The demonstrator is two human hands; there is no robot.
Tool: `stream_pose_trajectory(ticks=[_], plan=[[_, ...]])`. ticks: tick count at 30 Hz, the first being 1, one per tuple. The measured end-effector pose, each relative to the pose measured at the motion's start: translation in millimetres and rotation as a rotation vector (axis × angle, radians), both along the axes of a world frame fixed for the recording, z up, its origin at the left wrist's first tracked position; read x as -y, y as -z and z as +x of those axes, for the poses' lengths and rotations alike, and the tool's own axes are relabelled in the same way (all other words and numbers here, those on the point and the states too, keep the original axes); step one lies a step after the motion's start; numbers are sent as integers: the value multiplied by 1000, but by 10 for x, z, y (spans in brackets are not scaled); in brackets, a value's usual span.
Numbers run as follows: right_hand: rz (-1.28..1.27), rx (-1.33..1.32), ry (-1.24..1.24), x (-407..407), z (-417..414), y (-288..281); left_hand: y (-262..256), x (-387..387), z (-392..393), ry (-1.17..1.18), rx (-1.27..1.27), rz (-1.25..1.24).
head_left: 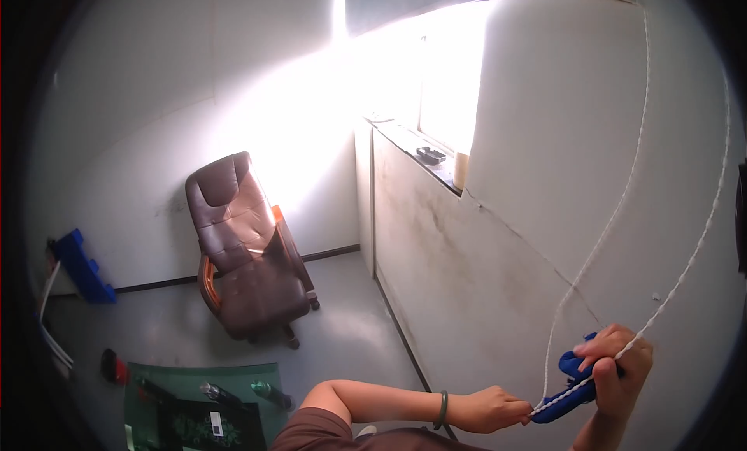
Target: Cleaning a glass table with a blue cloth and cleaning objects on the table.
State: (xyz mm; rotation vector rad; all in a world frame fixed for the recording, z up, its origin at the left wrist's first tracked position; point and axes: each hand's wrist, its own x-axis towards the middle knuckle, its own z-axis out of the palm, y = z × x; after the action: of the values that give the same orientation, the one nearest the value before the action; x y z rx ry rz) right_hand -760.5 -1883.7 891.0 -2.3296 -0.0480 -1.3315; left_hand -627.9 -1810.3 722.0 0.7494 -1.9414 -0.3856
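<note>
A white beaded cord point(645, 101) hangs in a long loop along the wall at the right, its two strands running down to my hands. My left hand point(493, 408), with a dark green bangle on the wrist, pinches the bottom of the loop between its fingertips. My right hand point(624, 363) grips a bunched blue cloth point(566, 398), and the right strand passes over its thumb. The cloth stretches from my right hand down to the left fingertips, lying against the cord. Whether the left fingertips also hold the cloth's end, I cannot tell.
A brown leather office chair point(251, 258) stands near the far wall. At lower left, bottles point(271, 394) stand on a green-topped table point(204, 370). A black tray-like object point(430, 155) lies on the sill of the bright window. A blue plastic object point(87, 270) is at the far left.
</note>
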Motion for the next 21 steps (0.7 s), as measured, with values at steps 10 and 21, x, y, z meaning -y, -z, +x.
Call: stream_pose_trajectory(ticks=[10, 21], plan=[[-158, -281, -131, -189, -141, 655, -1226, -6, 448, 6, -131, 113], [-20, -719, -36, 144, -475, 731, -1155, -150, 93, 159, -202, -102]])
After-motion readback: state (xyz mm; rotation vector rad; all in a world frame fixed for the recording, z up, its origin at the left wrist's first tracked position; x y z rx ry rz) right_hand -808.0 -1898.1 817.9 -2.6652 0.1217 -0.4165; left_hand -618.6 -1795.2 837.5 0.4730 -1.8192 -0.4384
